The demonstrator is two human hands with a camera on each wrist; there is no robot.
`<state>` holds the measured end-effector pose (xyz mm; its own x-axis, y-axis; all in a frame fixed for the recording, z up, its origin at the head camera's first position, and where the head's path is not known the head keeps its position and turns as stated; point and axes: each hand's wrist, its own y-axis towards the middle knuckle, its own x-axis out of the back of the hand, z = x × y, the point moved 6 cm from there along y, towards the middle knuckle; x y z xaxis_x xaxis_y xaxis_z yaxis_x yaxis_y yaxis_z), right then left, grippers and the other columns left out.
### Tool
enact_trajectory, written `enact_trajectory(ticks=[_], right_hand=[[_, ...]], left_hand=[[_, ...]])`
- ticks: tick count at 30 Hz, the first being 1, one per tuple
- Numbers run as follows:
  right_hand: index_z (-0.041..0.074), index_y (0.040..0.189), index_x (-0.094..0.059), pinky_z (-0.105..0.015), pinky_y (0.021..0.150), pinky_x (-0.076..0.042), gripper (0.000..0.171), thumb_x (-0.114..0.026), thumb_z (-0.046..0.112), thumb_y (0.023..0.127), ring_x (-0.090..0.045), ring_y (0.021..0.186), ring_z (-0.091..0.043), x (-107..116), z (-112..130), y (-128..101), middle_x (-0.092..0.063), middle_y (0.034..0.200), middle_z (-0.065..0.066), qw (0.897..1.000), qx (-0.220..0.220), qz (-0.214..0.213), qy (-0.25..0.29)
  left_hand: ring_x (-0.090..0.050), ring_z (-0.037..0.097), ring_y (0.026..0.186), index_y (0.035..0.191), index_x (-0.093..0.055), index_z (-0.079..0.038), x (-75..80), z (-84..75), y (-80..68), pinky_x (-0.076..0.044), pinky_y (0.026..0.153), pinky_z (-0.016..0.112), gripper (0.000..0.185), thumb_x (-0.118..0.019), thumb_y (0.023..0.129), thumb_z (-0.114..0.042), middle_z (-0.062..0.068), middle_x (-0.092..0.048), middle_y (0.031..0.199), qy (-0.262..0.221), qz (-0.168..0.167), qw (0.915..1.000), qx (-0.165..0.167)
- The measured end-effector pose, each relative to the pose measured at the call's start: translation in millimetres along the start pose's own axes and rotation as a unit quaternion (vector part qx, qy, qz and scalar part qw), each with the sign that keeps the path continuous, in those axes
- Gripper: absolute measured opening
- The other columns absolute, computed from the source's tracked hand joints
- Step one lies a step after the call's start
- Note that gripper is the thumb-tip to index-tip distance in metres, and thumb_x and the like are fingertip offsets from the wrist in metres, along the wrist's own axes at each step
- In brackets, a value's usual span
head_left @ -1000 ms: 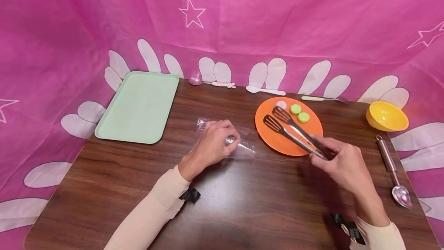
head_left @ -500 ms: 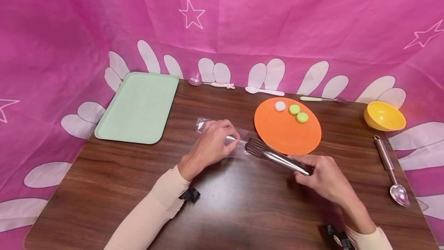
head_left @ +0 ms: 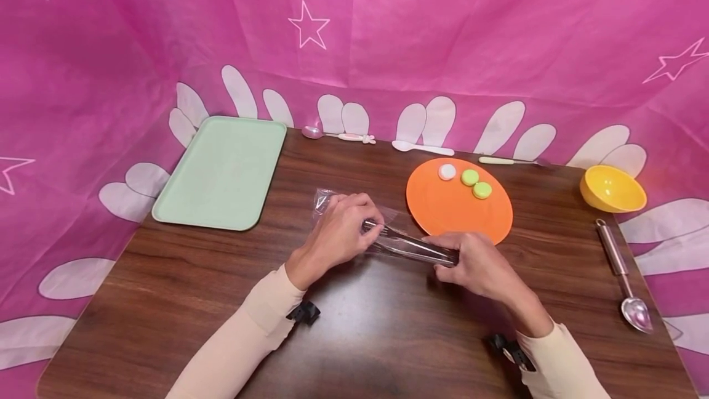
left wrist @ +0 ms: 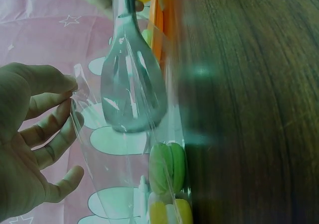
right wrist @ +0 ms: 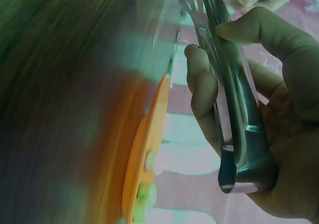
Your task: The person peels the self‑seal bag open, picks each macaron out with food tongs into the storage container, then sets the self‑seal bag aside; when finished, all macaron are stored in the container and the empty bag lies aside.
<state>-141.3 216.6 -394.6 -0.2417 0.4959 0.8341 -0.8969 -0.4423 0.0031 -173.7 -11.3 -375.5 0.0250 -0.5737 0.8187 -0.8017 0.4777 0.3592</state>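
The right hand (head_left: 471, 260) grips the tongs (head_left: 412, 246), whose tips are inside the clear bag (head_left: 354, 220) on the table (head_left: 388, 325). The left hand (head_left: 340, 233) pinches the bag's open edge, beside the orange plate (head_left: 448, 214).

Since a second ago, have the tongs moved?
Yes. The tongs, held by the right hand, have left the orange plate and gone left; their tips now sit inside the clear bag held by the left hand.
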Motion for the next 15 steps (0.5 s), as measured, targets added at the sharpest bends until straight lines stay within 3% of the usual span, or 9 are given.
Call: enact_trajectory(ticks=[6,15], right_hand=[[0.014,0.124,-0.08,-0.023,0.064,-0.046,0.048,-0.086,0.005,0.077,-0.058,0.073,-0.011,-11,10,17,-0.07,0.085,0.007,1.0,0.014,0.009,-0.012],[0.009,0.128,-0.078,-0.024,0.062,-0.047,0.05,-0.086,0.005,0.079,-0.06,0.074,-0.015,-23,16,28,-0.076,0.093,0.001,1.0,-0.01,0.028,-0.002]], left_hand=[[-0.074,0.016,0.099,0.093,-0.084,-0.02,0.7,-0.7,0.1,-0.053,0.103,0.051,0.004,-0.08,0.095,-0.02,-0.004,-0.075,0.096,0.01,-0.003,0.9999,-0.002],[-0.074,0.015,0.097,0.094,-0.084,-0.022,-0.9,-0.9,0.1,-0.053,0.1,0.05,0.005,-0.08,0.094,-0.019,-0.005,-0.075,0.094,0.016,-0.003,0.9999,-0.005]])
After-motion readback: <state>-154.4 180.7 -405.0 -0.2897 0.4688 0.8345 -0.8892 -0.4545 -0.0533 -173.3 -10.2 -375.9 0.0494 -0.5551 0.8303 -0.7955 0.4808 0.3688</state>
